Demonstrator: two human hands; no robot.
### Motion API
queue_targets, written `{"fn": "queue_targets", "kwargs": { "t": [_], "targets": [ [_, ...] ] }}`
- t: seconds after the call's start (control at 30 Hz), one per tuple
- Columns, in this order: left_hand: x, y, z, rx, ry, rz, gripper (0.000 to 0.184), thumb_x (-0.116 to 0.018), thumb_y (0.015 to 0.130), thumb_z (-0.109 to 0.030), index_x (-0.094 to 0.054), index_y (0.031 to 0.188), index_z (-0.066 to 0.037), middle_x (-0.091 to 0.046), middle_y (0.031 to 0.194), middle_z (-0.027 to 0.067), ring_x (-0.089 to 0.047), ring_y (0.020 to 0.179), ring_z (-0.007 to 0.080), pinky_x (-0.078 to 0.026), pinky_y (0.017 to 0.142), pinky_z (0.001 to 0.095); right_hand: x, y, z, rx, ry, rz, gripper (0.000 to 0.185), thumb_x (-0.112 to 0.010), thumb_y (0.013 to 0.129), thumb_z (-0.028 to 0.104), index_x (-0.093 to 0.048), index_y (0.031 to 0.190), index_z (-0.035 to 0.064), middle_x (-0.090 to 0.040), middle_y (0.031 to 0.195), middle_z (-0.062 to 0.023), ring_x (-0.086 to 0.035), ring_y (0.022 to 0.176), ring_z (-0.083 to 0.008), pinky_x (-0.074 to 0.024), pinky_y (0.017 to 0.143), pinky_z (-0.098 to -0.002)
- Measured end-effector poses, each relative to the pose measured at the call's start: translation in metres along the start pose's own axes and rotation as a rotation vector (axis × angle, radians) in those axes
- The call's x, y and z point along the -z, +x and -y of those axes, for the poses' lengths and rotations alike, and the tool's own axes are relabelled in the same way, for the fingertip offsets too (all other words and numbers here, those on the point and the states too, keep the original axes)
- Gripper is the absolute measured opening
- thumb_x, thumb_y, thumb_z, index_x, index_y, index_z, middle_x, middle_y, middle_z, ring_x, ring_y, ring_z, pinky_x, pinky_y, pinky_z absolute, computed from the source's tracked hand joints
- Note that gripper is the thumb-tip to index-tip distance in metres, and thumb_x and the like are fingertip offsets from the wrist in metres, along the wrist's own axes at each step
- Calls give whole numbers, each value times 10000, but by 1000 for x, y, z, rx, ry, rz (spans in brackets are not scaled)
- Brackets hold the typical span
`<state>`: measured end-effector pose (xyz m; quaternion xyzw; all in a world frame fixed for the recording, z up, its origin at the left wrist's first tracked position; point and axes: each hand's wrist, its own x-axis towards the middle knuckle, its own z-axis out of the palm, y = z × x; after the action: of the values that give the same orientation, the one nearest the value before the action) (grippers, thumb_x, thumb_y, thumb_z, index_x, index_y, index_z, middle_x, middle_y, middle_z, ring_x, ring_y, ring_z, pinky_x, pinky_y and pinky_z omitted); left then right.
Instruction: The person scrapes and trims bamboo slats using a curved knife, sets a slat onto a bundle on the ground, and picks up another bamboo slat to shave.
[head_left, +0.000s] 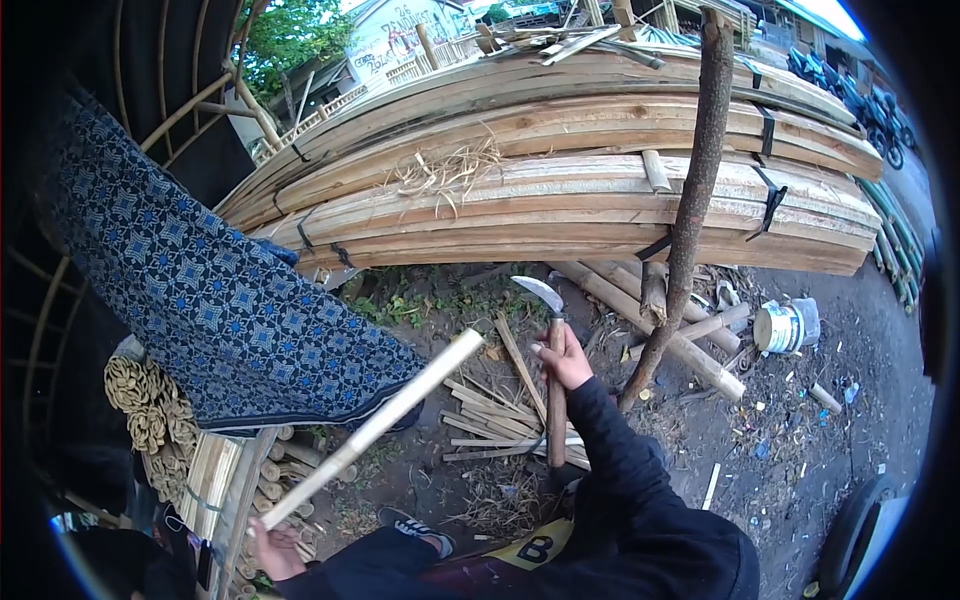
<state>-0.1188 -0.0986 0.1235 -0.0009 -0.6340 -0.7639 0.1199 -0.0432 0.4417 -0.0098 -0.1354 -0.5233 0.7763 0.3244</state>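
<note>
My left hand (277, 550) grips the lower end of a long, pale bamboo slat (385, 418), which slants up to the right across the view. In my right hand (567, 360) is a curved knife (557, 425) with a long brown wooden handle. Its bright hooked blade points up and to the left, apart from the slat. On the ground between the two hands lies a loose pile of split bamboo pieces (495, 425).
Strapped timber planks (560, 225) span the far side, with curly shavings (445, 175) on top. A rough upright post (690, 220) stands to the right, near a white bucket (778, 328). Blue patterned cloth (250, 310) drapes at left above bundled bamboo (150, 400).
</note>
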Motion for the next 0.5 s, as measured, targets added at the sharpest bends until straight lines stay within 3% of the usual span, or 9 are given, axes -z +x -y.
{"fn": "queue_targets", "kwargs": {
  "t": [0.07,0.1,0.17,0.2,0.3,0.37,0.4,0.43,0.5],
  "targets": [
    [-16,1,-33,-99,-62,-36,345,-581,955,-383,-555,1021,-46,-632,762,49,-608,600,105,-465,503,224,18,3,-26,-45,-97,-160,355,-687,809,35,-467,1085,72,-539,884,-50,-589,696,-143,-491,497,-251],
    [-20,5,-40,-152,-126,-26,344,-587,955,-369,-562,1049,-39,-651,804,48,-615,648,95,-467,541,211,31,7,-47,-17,-259,-149,390,-714,789,70,-482,1103,59,-562,930,-78,-612,799,-198,-522,648,-323],
    [-54,4,-52,-208,-262,65,328,-577,969,-312,-574,1126,-25,-678,953,83,-642,776,110,-483,607,212,37,9,-77,348,-602,-66,474,-710,797,51,-459,1199,64,-548,909,-53,-562,685,-147,-506,513,-295],
    [-87,0,-55,-302,-215,31,351,-563,977,-293,-563,1184,-10,-666,1033,113,-650,816,132,-495,625,221,30,1,-69,87,-544,-6,509,-706,801,64,-463,1248,55,-564,919,-63,-576,746,-159,-519,563,-303],
    [-202,-9,-68,-633,-42,104,423,-527,994,-263,-521,1302,26,-620,1182,192,-671,918,210,-550,673,252,0,-22,-36,65,-650,96,439,-697,813,86,-478,1192,57,-583,893,-81,-600,719,-162,-510,532,-311],
    [-281,-12,-89,-810,41,167,432,-503,1003,-243,-496,1334,35,-613,1187,221,-673,953,233,-579,682,260,-14,-28,-27,-239,-508,165,477,-715,789,194,-466,1172,55,-632,932,-193,-638,869,-375,-498,768,-423],
    [-316,-3,-96,-930,49,204,387,-479,1011,-209,-527,1302,42,-613,1182,233,-674,973,240,-590,670,260,-10,-26,-61,-33,-589,178,485,-713,789,211,-460,1173,56,-623,905,-199,-633,850,-396,-495,748,-438],
    [-356,-4,-109,-1002,42,231,355,-473,1010,-175,-549,1276,48,-627,1169,214,-677,964,233,-586,675,258,-17,-32,-45,-150,-592,215,459,-706,789,208,-460,1147,61,-617,926,-211,-622,892,-412,-485,774,-448],
    [-437,10,-131,-1112,-76,286,289,-523,989,-135,-601,1220,20,-674,1092,149,-690,924,183,-557,659,227,-20,-38,-44,-69,-723,267,443,-702,784,211,-454,1122,66,-618,961,-224,-610,929,-429,-479,794,-453]
  ]
}}
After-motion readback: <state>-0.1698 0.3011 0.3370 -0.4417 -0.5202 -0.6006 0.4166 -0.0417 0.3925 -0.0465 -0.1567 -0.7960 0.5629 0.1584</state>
